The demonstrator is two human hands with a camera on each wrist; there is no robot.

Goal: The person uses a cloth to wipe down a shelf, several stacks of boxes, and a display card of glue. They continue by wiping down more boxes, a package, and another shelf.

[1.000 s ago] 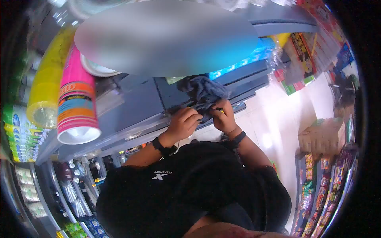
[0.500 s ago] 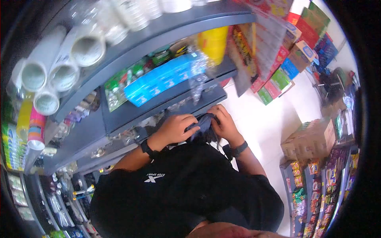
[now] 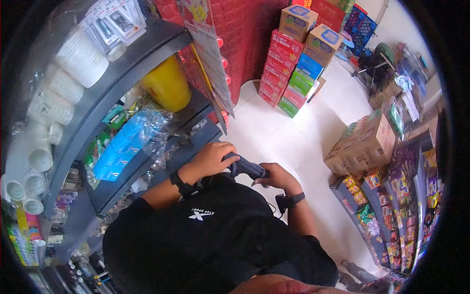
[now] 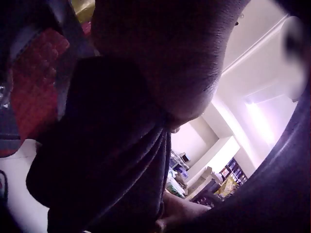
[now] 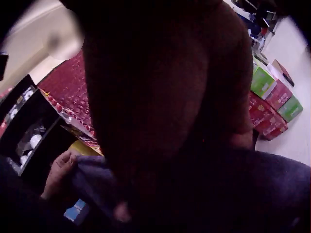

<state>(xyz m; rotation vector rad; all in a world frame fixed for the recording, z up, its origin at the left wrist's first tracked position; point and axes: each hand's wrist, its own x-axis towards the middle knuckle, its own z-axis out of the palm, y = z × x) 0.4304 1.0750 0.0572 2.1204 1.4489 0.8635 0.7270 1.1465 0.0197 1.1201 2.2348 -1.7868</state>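
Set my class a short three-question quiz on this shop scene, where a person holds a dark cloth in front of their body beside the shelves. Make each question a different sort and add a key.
1. True or false: both hands have a grip on the dark cloth.
2. Which is on the shelf nearest the left hand? A) blue packets in clear wrap B) glass bottles C) folded towels
3. Fill in: the cartons stacked by the red wall are red, blue and ____.

Key
1. True: the left hand grips one end and the right hand the other, close to the black shirt.
2. A: the blue packets, below the yellow container.
3. Green, in the stack of cartons.
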